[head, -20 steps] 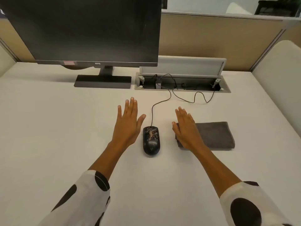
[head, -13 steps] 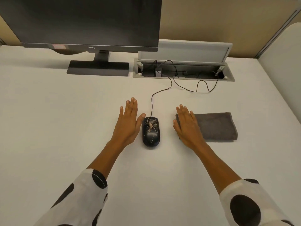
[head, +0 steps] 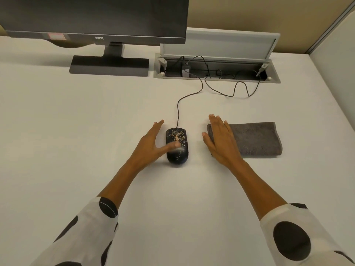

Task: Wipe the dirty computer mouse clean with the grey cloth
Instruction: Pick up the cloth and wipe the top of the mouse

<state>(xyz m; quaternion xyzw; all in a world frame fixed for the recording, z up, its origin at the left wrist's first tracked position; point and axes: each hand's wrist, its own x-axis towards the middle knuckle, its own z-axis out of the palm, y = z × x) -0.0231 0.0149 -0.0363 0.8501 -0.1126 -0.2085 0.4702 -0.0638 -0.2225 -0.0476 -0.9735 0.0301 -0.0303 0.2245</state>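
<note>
A black wired computer mouse [head: 177, 137], speckled with pale crumbs on its top, lies on the white desk [head: 76, 121]. My left hand [head: 151, 144] is tilted on edge against the mouse's left side, fingers spread, with the blurred thumb reaching over the mouse's back. It holds nothing. A folded grey cloth [head: 257, 139] lies flat to the right of the mouse. My right hand [head: 221, 140] rests palm down, fingers apart, on the cloth's left end.
The mouse cable [head: 179, 104] runs back into an open cable tray [head: 217, 71] with a raised lid. A dark monitor [head: 92, 16] on its stand [head: 109, 65] fills the back left. A partition wall stands at the right.
My left hand has turned from flat on the desk onto its edge and moved right, its thumb now over the mouse. The right hand stays on the cloth. The view has moved closer.
</note>
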